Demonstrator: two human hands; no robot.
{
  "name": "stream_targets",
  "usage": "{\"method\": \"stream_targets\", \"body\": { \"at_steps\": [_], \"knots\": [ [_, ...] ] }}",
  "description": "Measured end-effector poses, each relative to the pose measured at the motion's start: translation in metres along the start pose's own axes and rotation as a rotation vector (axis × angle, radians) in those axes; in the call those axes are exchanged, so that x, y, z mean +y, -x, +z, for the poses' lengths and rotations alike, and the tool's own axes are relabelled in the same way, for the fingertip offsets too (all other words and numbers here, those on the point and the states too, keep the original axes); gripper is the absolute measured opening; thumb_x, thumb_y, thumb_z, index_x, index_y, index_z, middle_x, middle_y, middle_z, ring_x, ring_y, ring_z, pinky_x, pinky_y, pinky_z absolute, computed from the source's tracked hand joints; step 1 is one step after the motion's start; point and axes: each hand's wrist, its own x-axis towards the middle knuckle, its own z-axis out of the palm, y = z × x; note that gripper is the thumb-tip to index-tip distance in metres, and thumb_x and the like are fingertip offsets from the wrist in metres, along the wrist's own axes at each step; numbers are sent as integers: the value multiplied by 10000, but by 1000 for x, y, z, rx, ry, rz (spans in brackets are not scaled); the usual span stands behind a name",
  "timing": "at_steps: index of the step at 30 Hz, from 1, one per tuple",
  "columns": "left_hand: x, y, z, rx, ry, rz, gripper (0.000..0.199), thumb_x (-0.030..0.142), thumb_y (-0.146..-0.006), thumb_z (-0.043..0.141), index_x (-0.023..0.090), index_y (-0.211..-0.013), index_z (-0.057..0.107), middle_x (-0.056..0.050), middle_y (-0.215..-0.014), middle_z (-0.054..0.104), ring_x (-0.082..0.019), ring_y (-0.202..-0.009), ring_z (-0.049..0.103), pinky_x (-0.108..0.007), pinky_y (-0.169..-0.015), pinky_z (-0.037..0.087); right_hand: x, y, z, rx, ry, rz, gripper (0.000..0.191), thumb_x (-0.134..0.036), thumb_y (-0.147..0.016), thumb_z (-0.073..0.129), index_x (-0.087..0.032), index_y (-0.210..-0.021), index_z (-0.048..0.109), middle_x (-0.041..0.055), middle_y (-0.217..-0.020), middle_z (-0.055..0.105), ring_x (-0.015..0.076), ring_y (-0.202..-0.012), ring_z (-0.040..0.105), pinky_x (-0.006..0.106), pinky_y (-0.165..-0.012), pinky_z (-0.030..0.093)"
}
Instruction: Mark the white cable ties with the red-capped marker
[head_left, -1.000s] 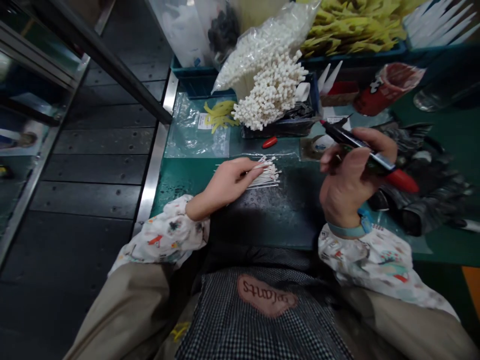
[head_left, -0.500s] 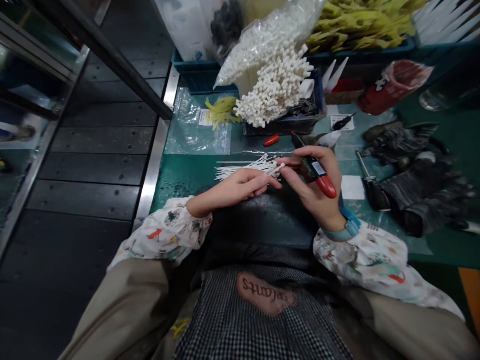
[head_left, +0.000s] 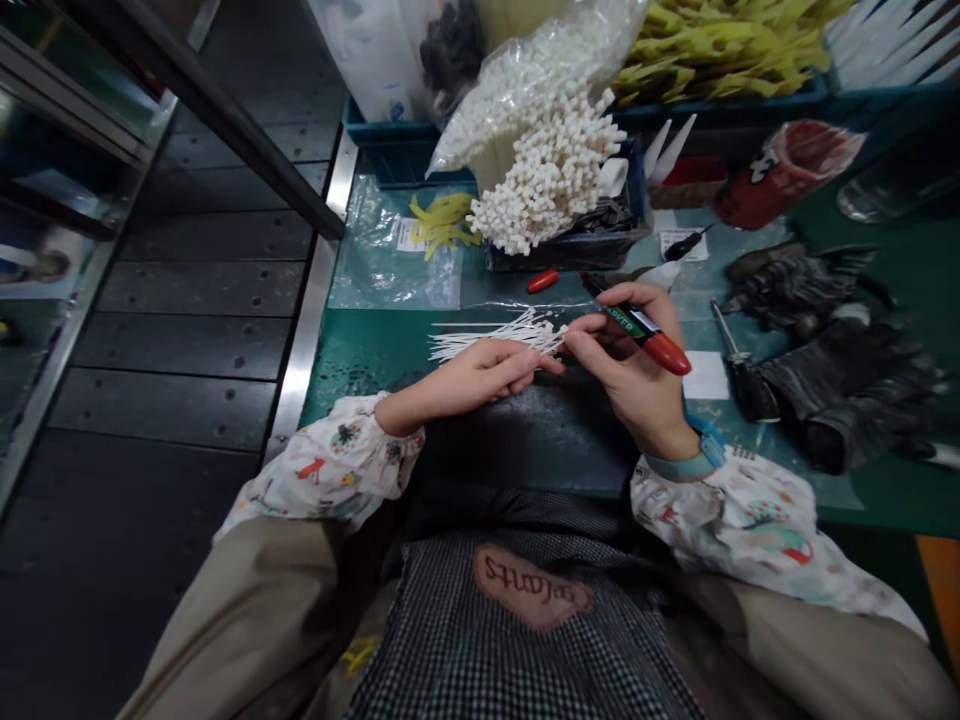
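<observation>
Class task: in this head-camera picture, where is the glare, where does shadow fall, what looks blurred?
Head view: glare on the flat clear bag and metal edging; head view: shadow darkens the work surface in front of the apron; head view: the far-left background is blurred, while the marker in the right hand shows partly readable lettering.

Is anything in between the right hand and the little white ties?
Nothing that shows: the right hand, which also holds the marker, has its fingers right at the ends of the ties. The left hand covers some of them, but not those ends.
</observation>
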Motion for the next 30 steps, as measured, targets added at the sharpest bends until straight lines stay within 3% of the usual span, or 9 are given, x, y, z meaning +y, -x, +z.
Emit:
{"method": "stream_targets", "body": {
  "at_steps": [4,11,18,26,30],
  "knots": [
    [2,1,1,-5,-62,-2,514,543,-1034,463,129,-1152,745,31,-683,441,-103,-579,390,-227,-560,327,2,0,-1,15,-11,11,371,-243,-853,812,-287,-1105,543,-73,-806,704,128,-691,719,251,-657,598],
    [5,2,2,-11,-129,-6,496,489,-1043,442,118,-1195,734,24,-685,464,-110,-599,415,-232,-568,318,-3,1,1,24,27,66,375,-275,-842,823,-265,-1090,542,-43,-865,734,152,-780,744,285,-723,624],
    [1,0,3,-3,-119,19,482,501,-1035,451,136,-768,621,24,-667,466,-100,-596,409,-233,-591,331,-5,3,6,-6,8,71,378,-259,-829,818,-276,-1080,536,-52,-865,738,138,-769,736,266,-675,621],
    [1,1,4,3,-135,10,462,495,-1033,439,118,-988,702,21,-693,478,-107,-613,429,-235,-590,329,-3,3,5,-30,5,108,401,-258,-819,822,-270,-1090,528,-46,-854,722,133,-742,720,257,-664,612],
    [2,-1,6,-35,151,-83,458,561,-978,543,127,-996,689,27,-702,436,-83,-544,335,-214,-497,253,-2,3,4,-21,-7,80,394,-278,-842,810,-277,-1097,510,-42,-858,706,134,-762,710,262,-677,609]
  ]
}}
